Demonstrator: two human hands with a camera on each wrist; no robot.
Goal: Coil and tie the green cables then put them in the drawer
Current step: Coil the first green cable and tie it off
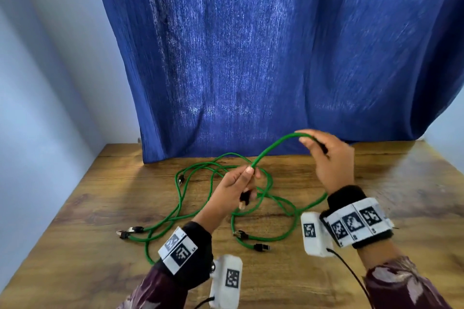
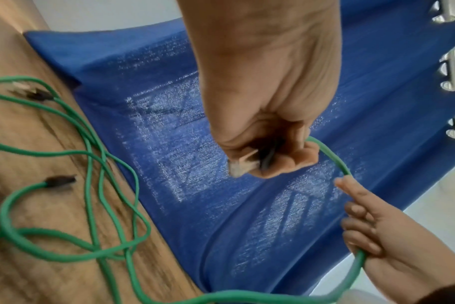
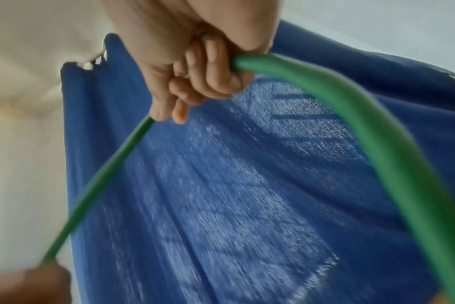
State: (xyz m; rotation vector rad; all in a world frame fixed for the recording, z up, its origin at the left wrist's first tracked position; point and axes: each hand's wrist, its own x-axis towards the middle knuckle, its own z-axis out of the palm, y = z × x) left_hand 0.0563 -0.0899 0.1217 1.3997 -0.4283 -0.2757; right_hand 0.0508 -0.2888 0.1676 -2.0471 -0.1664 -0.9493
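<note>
The left hand (image 2: 268,131) grips a plug (image 2: 243,163) of a green cable (image 2: 333,158); the right hand (image 2: 382,242) holds that cable beside it. More cables (image 2: 91,164) sprawl over the wooden surface (image 2: 39,277).

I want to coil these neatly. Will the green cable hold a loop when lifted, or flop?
Probably springy rather than limp: the green cable arches smoothly between the left hand and right hand. On the table the loose cables lie in wide loops, so coils likely spring open until tied.

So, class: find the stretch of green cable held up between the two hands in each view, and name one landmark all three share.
Head: green cable arcs at centre, from left hand to right hand.
Left wrist: short curve at right.
Right wrist: thin diagonal at left.
Shared landmark: blue curtain.
</note>
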